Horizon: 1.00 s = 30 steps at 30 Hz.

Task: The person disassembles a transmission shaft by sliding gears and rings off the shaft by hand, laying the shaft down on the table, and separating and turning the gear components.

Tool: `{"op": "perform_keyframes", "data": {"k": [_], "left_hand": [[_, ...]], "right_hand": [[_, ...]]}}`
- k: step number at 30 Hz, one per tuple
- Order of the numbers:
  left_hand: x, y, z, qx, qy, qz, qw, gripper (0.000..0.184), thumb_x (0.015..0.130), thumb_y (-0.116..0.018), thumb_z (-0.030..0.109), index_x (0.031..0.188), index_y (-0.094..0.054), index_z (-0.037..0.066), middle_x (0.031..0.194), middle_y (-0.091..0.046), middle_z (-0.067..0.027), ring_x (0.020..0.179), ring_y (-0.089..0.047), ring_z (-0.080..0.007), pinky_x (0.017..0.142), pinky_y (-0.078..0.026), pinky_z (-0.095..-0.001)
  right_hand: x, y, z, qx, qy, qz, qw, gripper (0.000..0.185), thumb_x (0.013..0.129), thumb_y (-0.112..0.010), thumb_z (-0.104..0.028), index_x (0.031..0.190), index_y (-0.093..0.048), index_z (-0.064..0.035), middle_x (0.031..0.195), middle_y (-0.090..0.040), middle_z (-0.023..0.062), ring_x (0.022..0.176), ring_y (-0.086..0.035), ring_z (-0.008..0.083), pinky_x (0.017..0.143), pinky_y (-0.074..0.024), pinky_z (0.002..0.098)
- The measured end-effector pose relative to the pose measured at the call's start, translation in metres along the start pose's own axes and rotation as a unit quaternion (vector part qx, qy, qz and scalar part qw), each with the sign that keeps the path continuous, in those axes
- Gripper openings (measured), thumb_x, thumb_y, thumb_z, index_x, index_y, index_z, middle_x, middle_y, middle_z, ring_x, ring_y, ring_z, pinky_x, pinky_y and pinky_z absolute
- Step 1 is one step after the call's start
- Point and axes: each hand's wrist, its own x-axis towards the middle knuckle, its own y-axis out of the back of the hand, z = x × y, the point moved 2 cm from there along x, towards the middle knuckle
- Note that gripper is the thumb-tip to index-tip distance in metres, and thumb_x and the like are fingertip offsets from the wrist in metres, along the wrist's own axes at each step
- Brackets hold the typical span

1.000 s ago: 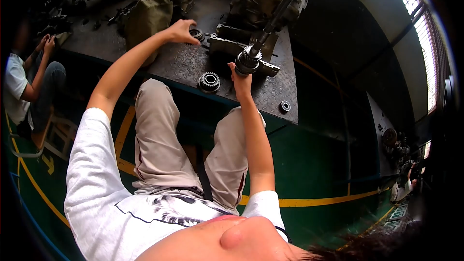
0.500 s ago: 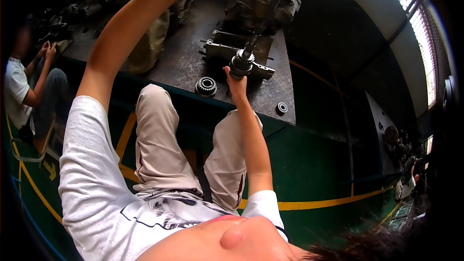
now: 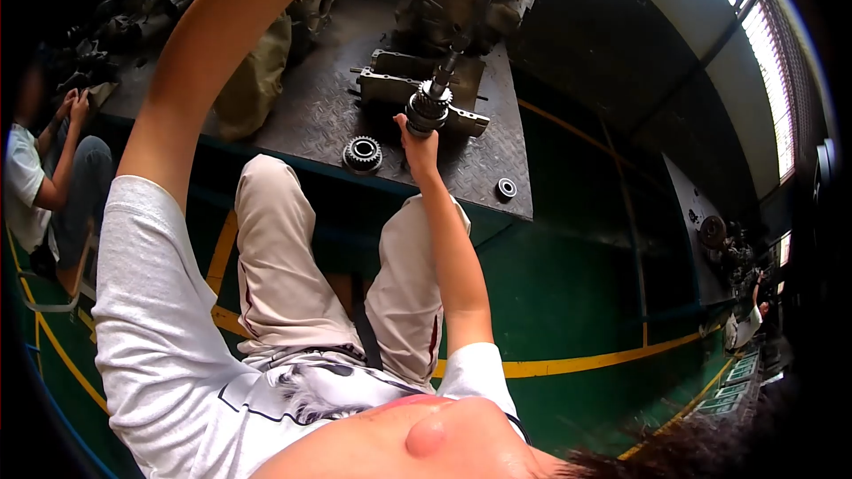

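In the head view, my right hand is wrapped round the lower end of a gear stack, my thumb showing on its left side and most of the other fingers hidden. The stack sits on a splined shaft, which slants up and away from me in front of an open casing half; I can't tell whether they touch. My left arm reaches past the top edge, so I can't tell whether that hand is spread or pinching anything.

As far as I can judge, the shaft is partly built up: toothed rings are on it, while a loose gear and a small ball bearing lie apart from it near the front edge of the diamond-plate bench. Whether either belongs on this shaft, I can't say. The casing half has no shaft seated in it that I can make out.
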Motion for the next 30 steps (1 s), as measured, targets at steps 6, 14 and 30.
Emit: {"op": "perform_keyframes", "data": {"k": [6,14,30], "left_hand": [[-0.003,-0.011,0.019,0.136,0.021,-0.021,0.99,0.048,0.074,-0.079,0.045,0.098,-0.076,0.003,0.101,-0.071,-0.0103,0.094,-0.065,-0.0197,0.079,-0.051,-0.0348],[-0.022,-0.045,0.009,0.232,0.046,-0.013,0.972,0.045,0.066,-0.081,0.044,0.078,-0.075,0.002,0.086,-0.072,-0.0076,0.083,-0.066,-0.017,0.068,-0.051,-0.0322],[-0.041,-0.146,-0.116,0.114,-0.101,0.006,0.988,0.058,0.056,-0.087,0.041,0.078,-0.063,-0.008,0.075,-0.065,-0.0169,0.069,-0.064,-0.0231,0.061,-0.051,-0.0351]], "right_hand": [[0.001,-0.001,0.0,-0.014,0.009,0.002,1.0,0.022,0.09,-0.075,-0.025,0.095,-0.075,-0.0032,0.068,-0.059,-0.0036,0.06,-0.048,0.006,0.054,-0.0379,0.026],[0.002,-0.002,0.003,-0.026,0.029,0.004,0.999,0.032,0.09,-0.075,-0.035,0.096,-0.075,-0.0037,0.064,-0.055,-0.0045,0.056,-0.046,0.0055,0.053,-0.0372,0.0242],[0.008,-0.002,0.013,0.002,0.088,0.018,0.996,0.01,0.089,-0.072,-0.013,0.098,-0.072,-0.0089,0.074,-0.059,-0.006,0.06,-0.047,0.0043,0.054,-0.0374,0.0229]]}}
